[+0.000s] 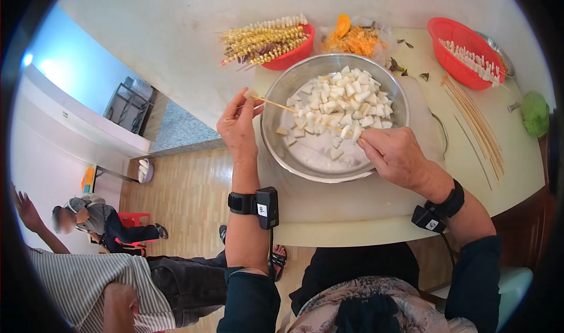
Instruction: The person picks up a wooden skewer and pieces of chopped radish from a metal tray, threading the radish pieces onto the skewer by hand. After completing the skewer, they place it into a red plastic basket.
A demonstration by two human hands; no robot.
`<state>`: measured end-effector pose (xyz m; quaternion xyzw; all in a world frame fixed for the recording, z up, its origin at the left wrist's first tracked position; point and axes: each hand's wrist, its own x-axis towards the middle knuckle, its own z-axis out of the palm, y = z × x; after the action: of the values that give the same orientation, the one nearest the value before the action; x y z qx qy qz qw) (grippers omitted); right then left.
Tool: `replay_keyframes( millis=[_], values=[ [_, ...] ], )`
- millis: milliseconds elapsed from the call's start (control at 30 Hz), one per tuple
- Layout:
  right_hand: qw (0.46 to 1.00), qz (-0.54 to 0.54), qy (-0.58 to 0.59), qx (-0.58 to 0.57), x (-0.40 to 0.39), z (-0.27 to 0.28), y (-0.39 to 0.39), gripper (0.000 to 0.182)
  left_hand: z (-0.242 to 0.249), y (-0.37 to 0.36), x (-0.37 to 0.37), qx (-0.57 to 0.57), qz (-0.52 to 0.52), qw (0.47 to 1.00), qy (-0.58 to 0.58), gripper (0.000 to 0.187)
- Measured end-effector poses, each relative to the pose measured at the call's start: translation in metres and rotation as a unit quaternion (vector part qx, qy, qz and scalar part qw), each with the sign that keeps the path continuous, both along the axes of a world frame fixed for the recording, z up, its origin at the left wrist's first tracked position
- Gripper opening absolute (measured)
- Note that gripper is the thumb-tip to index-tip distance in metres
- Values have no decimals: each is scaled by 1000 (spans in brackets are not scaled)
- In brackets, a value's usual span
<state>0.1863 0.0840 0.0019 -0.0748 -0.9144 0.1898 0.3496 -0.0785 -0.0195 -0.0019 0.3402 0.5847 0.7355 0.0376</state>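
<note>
A thin wooden skewer (275,103) slants across a wide metal bowl (276,156) of white, cut chunks (352,98). Beside the bowl's left rim, my left hand (239,121) pinches a pale chunk (251,94) at the skewer's upper end. Over the bowl's right front, my right hand (395,155) is closed around the other end, with a white piece by its fingertips. The skewer's middle is hard to tell apart from the chunks behind it. Part of the right-hand grip is hidden by the fingers.
Filled skewers lie in one red basket (288,59) at back left and another (440,30) at right. Orange shreds (358,42) sit in a bag behind the bowl. Bare skewers (479,127) and a green wrapped bundle (534,114) lie right. A person in stripes (106,280) is at left.
</note>
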Motion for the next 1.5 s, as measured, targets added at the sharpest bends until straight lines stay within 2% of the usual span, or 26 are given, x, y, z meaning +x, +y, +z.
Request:
replay_keyframes(
  millis=[167,267,333,433,533,667,867,1267,1467,1500],
  values=[
    [1000,-1,4,-3,0,-1,0,11,1,1,4,-6,1,1000,8,27],
    [1000,2,16,-9,-1,-4,1,11,-2,5,16,-39,-34,999,17,25],
    [1000,-8,0,-6,-1,-4,1,11,-4,9,28,-93,-88,987,102,23],
    [1000,-9,-3,-18,-1,-3,2,11,2,8,37,-76,-105,991,33,22],
    [1000,-10,-1,-16,-1,-3,1,11,3,7,42,-111,-136,983,57,22],
    [1000,-12,-8,-19,-1,0,1,11,5,7,43,-106,-137,982,77,20],
    [1000,-12,-10,-20,-1,-1,1,10,8,5,47,-101,-124,987,30,17],
    [1000,-15,-3,-18,-2,-3,2,12,7,6,47,-122,-116,984,54,14],
    [999,-17,-5,-32,-2,-3,2,12,8,5,39,-134,-154,976,81,23],
    [998,-25,12,-52,-3,-2,1,13,14,4,42,-114,-155,980,53,25]
  ],
)
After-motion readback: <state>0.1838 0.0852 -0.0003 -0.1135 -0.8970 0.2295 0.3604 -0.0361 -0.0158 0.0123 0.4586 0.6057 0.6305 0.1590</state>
